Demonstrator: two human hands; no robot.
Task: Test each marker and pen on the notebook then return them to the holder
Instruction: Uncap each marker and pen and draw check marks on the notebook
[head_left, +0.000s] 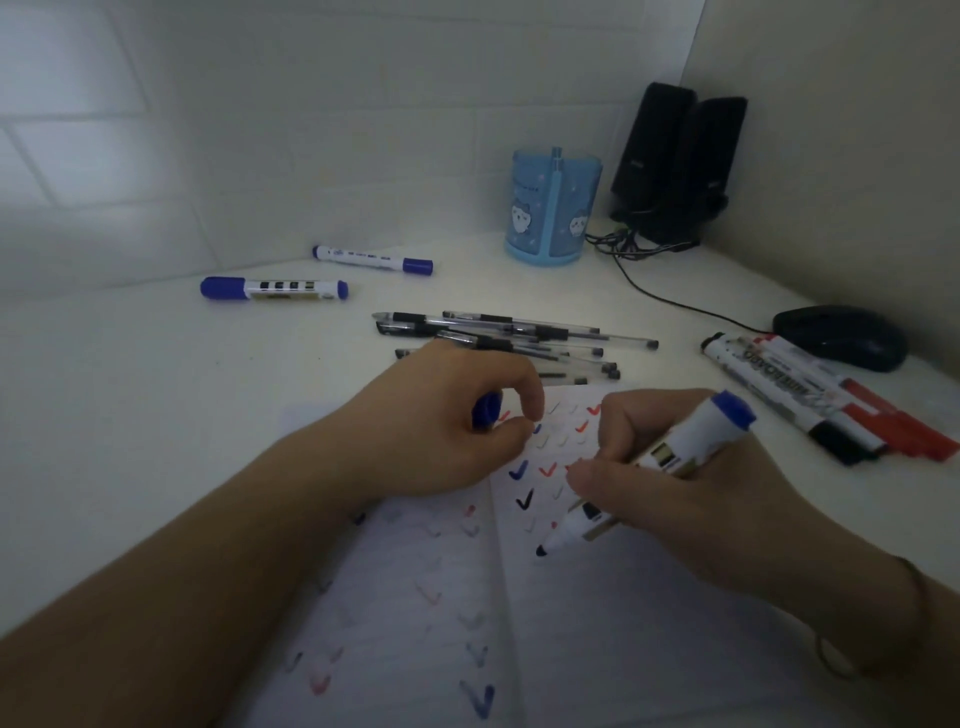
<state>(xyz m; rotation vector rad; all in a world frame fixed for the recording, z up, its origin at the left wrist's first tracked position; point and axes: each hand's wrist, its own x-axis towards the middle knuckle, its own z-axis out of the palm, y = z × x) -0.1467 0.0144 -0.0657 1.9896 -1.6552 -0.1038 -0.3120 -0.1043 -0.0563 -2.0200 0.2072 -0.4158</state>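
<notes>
An open notebook (571, 623) lies in front of me, its pages dotted with red, blue and black tick marks. My right hand (670, 493) grips an uncapped blue marker (680, 447), tip down on the right page. My left hand (447, 426) rests on the notebook and holds the marker's blue cap (488, 410) in curled fingers. The blue holder (553, 208) stands at the back with one blue pen in it. Two blue markers (274, 289) (373, 259) lie at the left. Several black pens (514, 338) lie behind the notebook. Red and black markers (826, 400) lie at the right.
Two black speakers (675, 166) stand in the back right corner, their cable (670, 301) running across the white desk to a black mouse (841, 338). White walls close off the desk at the back and right.
</notes>
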